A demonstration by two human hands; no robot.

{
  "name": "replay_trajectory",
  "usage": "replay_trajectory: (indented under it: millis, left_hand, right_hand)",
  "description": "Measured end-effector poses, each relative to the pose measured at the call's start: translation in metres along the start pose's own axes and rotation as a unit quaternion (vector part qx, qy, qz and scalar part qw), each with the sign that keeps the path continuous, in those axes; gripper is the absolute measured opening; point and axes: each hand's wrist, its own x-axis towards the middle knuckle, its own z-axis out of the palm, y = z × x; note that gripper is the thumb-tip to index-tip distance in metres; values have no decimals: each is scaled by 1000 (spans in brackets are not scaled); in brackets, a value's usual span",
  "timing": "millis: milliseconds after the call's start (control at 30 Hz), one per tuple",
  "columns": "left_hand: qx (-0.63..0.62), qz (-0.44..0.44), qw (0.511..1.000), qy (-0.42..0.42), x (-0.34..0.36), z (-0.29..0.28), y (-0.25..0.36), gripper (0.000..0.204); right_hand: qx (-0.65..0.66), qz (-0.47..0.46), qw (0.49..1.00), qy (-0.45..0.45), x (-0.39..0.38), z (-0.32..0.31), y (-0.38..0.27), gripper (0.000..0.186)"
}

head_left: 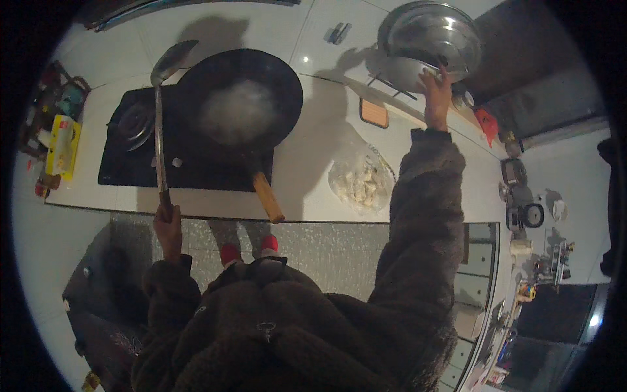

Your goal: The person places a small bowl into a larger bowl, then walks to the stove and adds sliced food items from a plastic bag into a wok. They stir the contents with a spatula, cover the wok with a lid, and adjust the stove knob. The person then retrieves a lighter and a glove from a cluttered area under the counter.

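My left hand (pixel 168 234) is closed round the handle of a long metal ladle (pixel 159 124). Its bowl is raised beside the left rim of a black wok (pixel 287 98), which sits on the black cooktop. Steam or pale liquid blurs the wok's inside, and its wooden handle (pixel 266 196) points toward me. Far to the right, my right hand (pixel 435 98) reaches up to the lower part of a shiny metal lid (pixel 428 29) by the wall. Its fingers look stretched and apart; whether they touch the lid is unclear.
A clear plastic bag of pale pieces (pixel 362 183) lies right of the wok. Behind it is a small orange-brown board (pixel 373 112). Left of the cooktop (pixel 117 166) stands a yellow package (pixel 63 147). Jars and kitchen items line the right-hand counter.
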Motion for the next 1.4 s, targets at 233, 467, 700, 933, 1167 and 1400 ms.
replay_trajectory:
  millis: [233, 467, 700, 933, 1167, 1400]
  left_hand:
    - [-49, -18, 999, 4, 11, -8, 4, 17]
    - [16, -47, 997, -56, 13, -30, 6, 17]
    - [32, -55, 997, -53, 14, -28, -14, 20]
    - [36, -46, 997, -46, 15, -23, -12, 14]
    - [37, -44, 997, -42, 8, -11, 0, 16]
    - [63, 43, 997, -31, 6, 3, 2, 19]
  right_hand:
    - [-155, 201, 966, -50, -173, -31, 87, 32]
    - [-600, 168, 782, -18, -313, -52, 209, 42]
    - [-551, 258, 793, -22, -309, -34, 200, 54]
    - [-606, 229, 757, -89, -307, -31, 185, 58]
    - [-546, 265, 787, -110, -298, -58, 209, 62]
    - [-479, 139, 862, -89, -283, -85, 257, 49]
